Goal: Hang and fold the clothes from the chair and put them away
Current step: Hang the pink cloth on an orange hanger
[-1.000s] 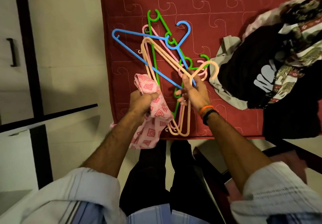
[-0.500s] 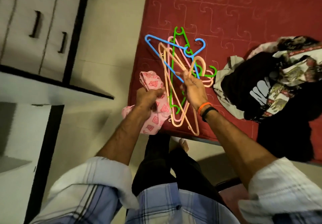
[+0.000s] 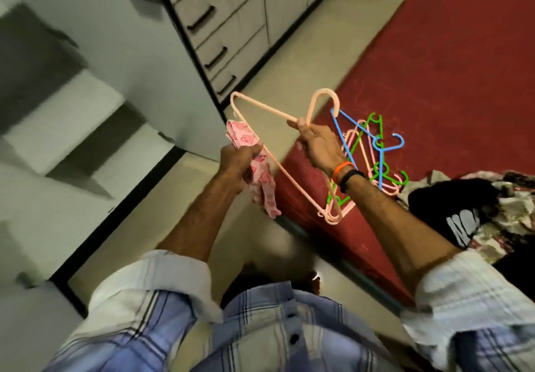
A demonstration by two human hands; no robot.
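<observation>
My right hand [image 3: 318, 145] grips a peach plastic hanger [image 3: 262, 108] at its neck and holds it up over the floor, hook pointing away from me. My left hand [image 3: 237, 158] clutches a bunched pink patterned cloth [image 3: 262, 177] just behind the hanger's long bar. A heap of blue, green and pink hangers [image 3: 373, 154] lies on the red mattress [image 3: 448, 82] to the right of my right wrist. A pile of clothes [image 3: 469, 215], black and floral, sits at the mattress's right side.
A white drawer unit with black handles [image 3: 220, 53] stands across a strip of beige floor [image 3: 278, 87]. White panels with black edges [image 3: 86, 168] fill the left. The mattress edge runs diagonally under my right forearm.
My right hand has lifted the peach hanger out of the heap and swung it left, off the mattress. The view has turned left toward the drawers. My left hand still holds the pink cloth.
</observation>
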